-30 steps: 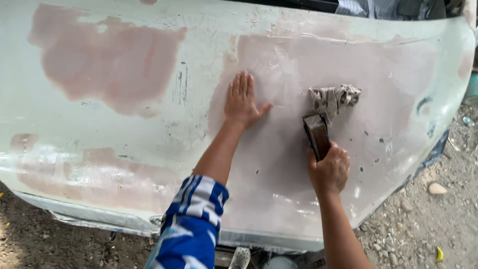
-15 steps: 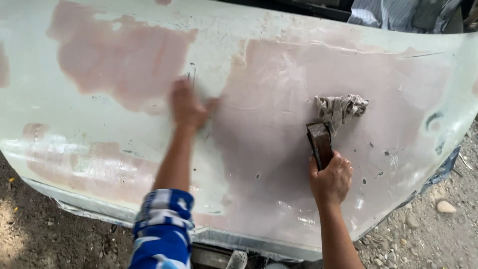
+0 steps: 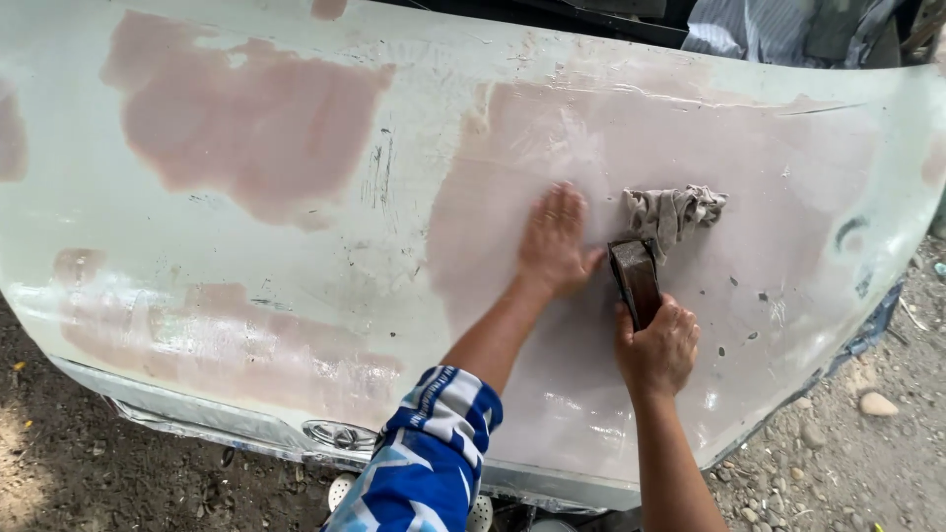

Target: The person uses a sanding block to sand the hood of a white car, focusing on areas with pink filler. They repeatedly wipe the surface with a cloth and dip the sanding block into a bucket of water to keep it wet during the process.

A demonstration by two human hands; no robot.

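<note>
A pale green car hood (image 3: 197,286) with large pinkish filler patches fills the view. My left hand (image 3: 554,242) lies flat, fingers together, on the big filler patch in the middle. Just to its right, my right hand (image 3: 658,347) grips a dark rectangular sanding block (image 3: 635,278) pressed against the hood. A crumpled grey rag (image 3: 673,210) rests on the hood at the block's far end.
Another pink filler patch (image 3: 246,123) sits at upper left and a third (image 3: 197,335) along the hood's lower left edge. Dirt and gravel ground (image 3: 847,453) with stones lies below and right. Striped cloth (image 3: 759,25) shows beyond the hood's top edge.
My left hand swept left across the hood, then came back right beside the sanding block. The right hand with the block stayed about where it was.
</note>
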